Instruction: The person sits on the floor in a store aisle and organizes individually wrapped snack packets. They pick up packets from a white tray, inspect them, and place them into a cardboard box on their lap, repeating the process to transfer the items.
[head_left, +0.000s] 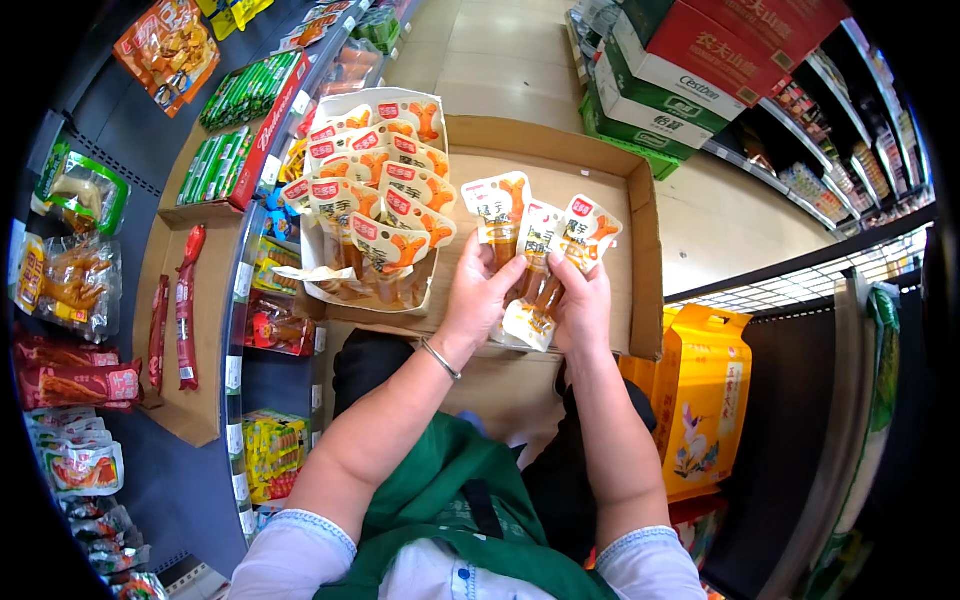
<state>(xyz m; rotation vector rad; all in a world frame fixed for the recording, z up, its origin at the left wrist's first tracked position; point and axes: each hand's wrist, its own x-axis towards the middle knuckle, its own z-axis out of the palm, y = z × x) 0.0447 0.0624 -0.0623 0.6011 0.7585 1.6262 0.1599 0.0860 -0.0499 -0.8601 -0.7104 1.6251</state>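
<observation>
My left hand (480, 289) grips a white-and-clear snack pouch (498, 206) with its printed top facing up. Between my two hands are more pouches of the same kind (540, 232), fanned side by side. My right hand (585, 296) pinches the rightmost pouch (587, 229) under its thumb. All of them are above a shallow cardboard tray (645, 247). In the tray's left part stands a white display box (322, 112), packed with several upright pouches (388, 240) of the same print. A torn white flap (319, 274) sticks out at its front left.
Shelves on the left hold green snack sticks (217, 165) in a red-edged box and two red-wrapped sausages (186, 315) in a cardboard tray. Stacked drink cartons (675, 90) stand on the floor ahead at right. A yellow rice bag (701, 405) sits by my right arm.
</observation>
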